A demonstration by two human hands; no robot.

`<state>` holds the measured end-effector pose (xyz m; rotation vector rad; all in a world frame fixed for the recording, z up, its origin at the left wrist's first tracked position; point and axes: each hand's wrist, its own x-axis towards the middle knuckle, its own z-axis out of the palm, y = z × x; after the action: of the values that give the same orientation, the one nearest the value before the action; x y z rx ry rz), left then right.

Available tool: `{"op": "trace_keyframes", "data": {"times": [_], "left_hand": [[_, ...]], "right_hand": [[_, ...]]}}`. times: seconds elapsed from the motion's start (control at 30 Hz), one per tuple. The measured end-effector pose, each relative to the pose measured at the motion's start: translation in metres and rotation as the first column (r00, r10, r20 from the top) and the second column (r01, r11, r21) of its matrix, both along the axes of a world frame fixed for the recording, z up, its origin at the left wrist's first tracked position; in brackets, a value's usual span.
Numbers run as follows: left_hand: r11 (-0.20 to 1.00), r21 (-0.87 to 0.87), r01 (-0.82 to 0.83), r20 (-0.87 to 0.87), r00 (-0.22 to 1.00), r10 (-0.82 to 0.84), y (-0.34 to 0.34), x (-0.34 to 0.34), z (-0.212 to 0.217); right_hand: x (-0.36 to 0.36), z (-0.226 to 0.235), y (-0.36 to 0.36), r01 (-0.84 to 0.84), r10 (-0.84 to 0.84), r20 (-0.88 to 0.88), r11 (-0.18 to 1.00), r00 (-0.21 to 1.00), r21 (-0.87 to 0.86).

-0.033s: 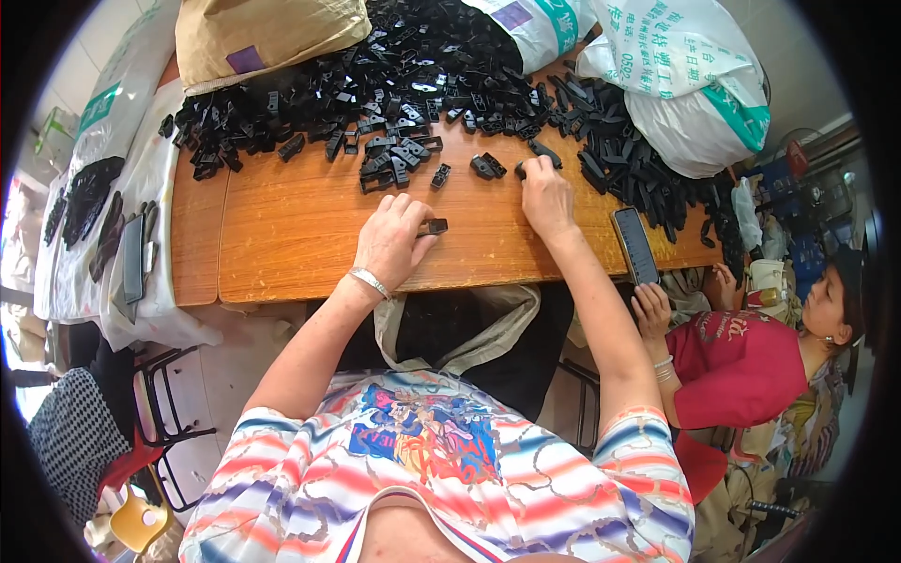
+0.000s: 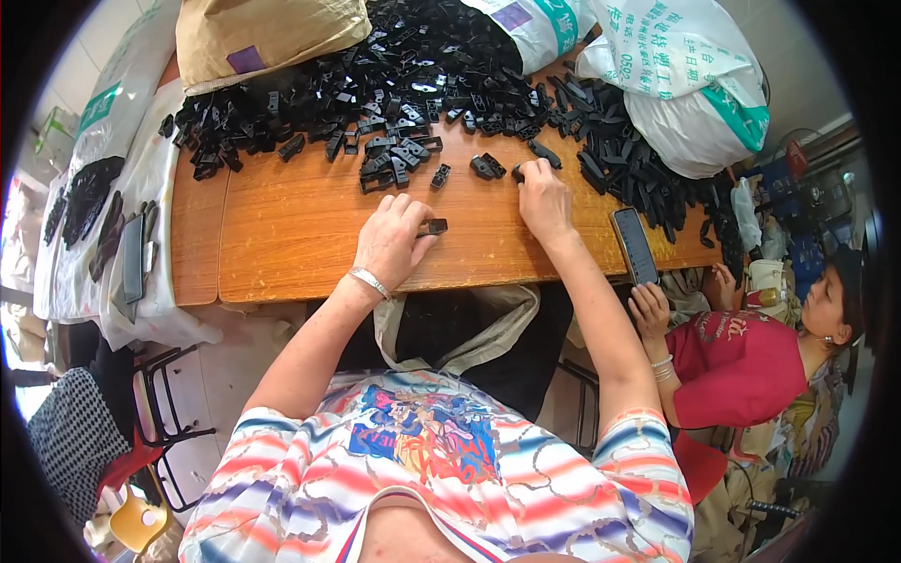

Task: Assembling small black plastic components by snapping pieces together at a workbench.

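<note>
My left hand (image 2: 394, 235) rests low over the wooden table, closed on a small black plastic part (image 2: 435, 227) with a hollow end that juts out past thumb and fingers. Further right, my right hand (image 2: 546, 202) has its fingers drawn together at the tabletop. A bit of black plastic (image 2: 517, 174) shows at its fingertips, mostly hidden by them. Just beyond lies a longer, smooth black piece (image 2: 544, 154), apart from the fingers. Between the hands are a pair of black parts (image 2: 487, 166) and a single one (image 2: 440, 175).
A heap of black plastic parts (image 2: 375, 103) covers the table's far side, with slimmer black pieces (image 2: 629, 169) at right. A brown sack (image 2: 272, 38) and white sacks (image 2: 694, 84) stand behind. A person in red (image 2: 741, 366) sits at right, one hand by a phone (image 2: 635, 246).
My right hand has shifted very slightly left and toward me, away from the longer black piece. My left hand has kept its place and its hold.
</note>
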<state>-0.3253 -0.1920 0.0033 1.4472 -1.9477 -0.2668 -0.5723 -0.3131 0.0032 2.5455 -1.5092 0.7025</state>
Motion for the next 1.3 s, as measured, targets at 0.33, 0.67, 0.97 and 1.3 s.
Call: {"op": "trace_keyframes", "data": {"times": [0.33, 0.67, 0.97, 1.3], "left_hand": [[0.999, -0.034, 0.013, 0.009, 1.000, -0.012, 0.000, -0.003, 0.001], [1.000, -0.009, 0.025, -0.021, 0.999, -0.025, 0.006, 0.007, -0.003], [0.998, -0.054, -0.026, -0.084, 0.996, 0.022, 0.010, 0.015, -0.009], [0.997, -0.029, -0.067, -0.013, 0.998, 0.066, 0.015, 0.019, -0.009]], "right_hand": [[-0.024, 0.016, -0.071, 0.554, -0.537, -0.150, 0.764, 0.830, 0.331], [0.003, 0.018, 0.019, 0.070, -0.169, 0.198, 0.901, 0.966, 0.429], [0.024, 0.036, 0.070, -0.094, 0.020, 0.165, 0.886, 0.986, 0.455], [0.052, 0.030, 0.083, -0.294, 0.155, 0.394, 0.900, 0.906, 0.321]]}}
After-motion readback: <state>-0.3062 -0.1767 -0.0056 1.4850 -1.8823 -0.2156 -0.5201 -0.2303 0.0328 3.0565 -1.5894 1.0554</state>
